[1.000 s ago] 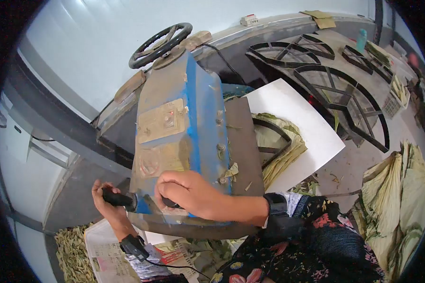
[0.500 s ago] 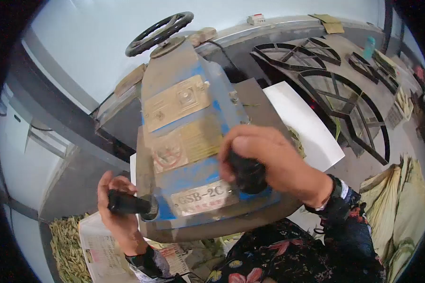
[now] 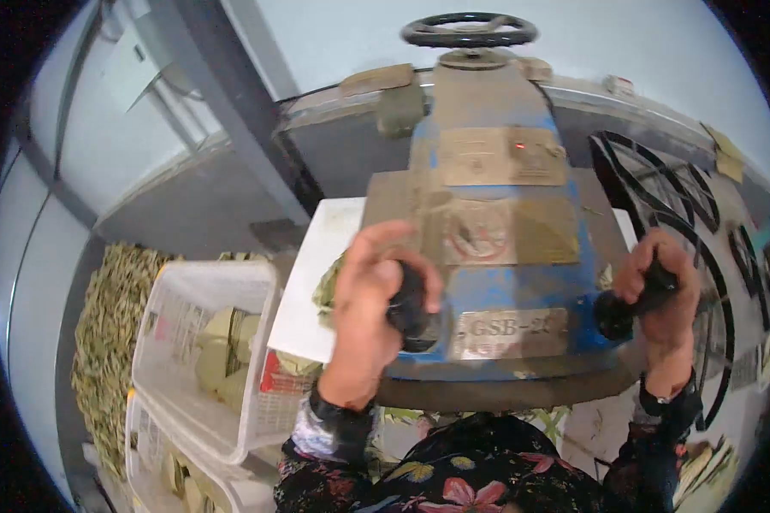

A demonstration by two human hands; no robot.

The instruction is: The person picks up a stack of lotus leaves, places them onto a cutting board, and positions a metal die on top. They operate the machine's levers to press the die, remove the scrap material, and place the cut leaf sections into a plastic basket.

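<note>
A dusty blue press machine with a label reading "GSB-2" and a smudged last letter stands in front of me, a black handwheel on its top. My left hand is wrapped around the left black handle, which points up toward me. On the other side, my right hand is closed around the right black handle, which lies tilted sideways. Under the machine's head is a white board. Green leaves lie on it beside my left wrist, partly hidden.
At left stand a white plastic basket holding folded leaf bundles and a second white basket below it. A heap of dried leaves lies along the wall. Black curved frames are on the right. A grey post rises at back left.
My view has turned left, bringing the baskets into sight. The left handle has swung upright with my left hand now around it; the right handle has tipped over sideways in my right hand.
</note>
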